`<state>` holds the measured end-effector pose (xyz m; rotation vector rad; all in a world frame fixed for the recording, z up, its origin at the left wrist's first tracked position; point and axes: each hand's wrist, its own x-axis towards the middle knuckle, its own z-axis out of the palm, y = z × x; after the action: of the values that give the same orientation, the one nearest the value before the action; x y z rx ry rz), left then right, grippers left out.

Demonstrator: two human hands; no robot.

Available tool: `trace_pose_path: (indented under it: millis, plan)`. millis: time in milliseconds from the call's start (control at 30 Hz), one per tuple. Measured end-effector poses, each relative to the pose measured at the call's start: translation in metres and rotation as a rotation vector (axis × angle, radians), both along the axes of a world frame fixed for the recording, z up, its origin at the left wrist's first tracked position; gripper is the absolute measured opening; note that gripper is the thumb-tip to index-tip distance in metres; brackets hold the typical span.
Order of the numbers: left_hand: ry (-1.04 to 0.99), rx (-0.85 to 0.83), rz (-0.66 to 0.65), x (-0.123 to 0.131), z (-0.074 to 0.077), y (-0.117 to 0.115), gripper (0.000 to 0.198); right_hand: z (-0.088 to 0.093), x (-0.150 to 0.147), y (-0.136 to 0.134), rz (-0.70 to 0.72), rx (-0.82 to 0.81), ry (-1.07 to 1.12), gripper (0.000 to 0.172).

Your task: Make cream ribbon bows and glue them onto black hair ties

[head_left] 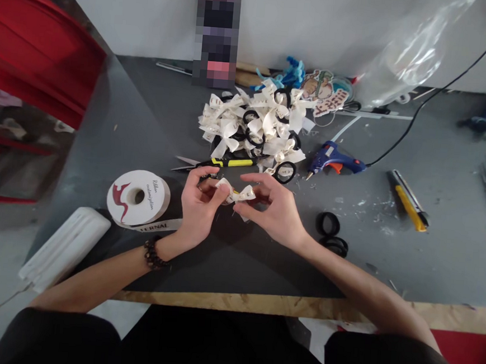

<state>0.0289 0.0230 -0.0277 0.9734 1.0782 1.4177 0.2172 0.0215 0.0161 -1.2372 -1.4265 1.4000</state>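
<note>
Cream ribbon, folded into a small bow (237, 193), sits pinched between your two hands just above the grey desk (388, 261). Your left hand (199, 204) grips one loop with thumb and fingertips. Your right hand (275, 207) nips the other end, probably so the folds cannot spring open. Just behind lie the scissors (223, 163) and the blue glue gun (335, 162), within easy reach. Beyond them a pile of bows (256, 124) is heaped out of the way. The ribbon spool (138, 197) lies by your left wrist, and two loose black bands (331, 234) lie beside your right.
</note>
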Motion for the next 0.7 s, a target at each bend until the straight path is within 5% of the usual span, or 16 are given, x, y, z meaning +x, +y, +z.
trace_pose_path:
  millis: [200, 433, 700]
  plan:
    - [0.037, 0.041, -0.062, -0.0013, 0.0003, -0.0035, 0.048, -0.0014, 0.0003, 0.0019, -0.008, -0.04, 0.081, 0.046]
    - [0.119, 0.075, -0.157, -0.0014, 0.0062, -0.0045, 0.074, -0.0045, -0.0004, 0.0033, -0.08, -0.094, 0.158, 0.05]
    - [0.13, -0.018, -0.049, -0.0021, -0.0011, -0.003, 0.063, -0.0047, 0.0033, 0.0072, -0.068, -0.1, 0.124, 0.047]
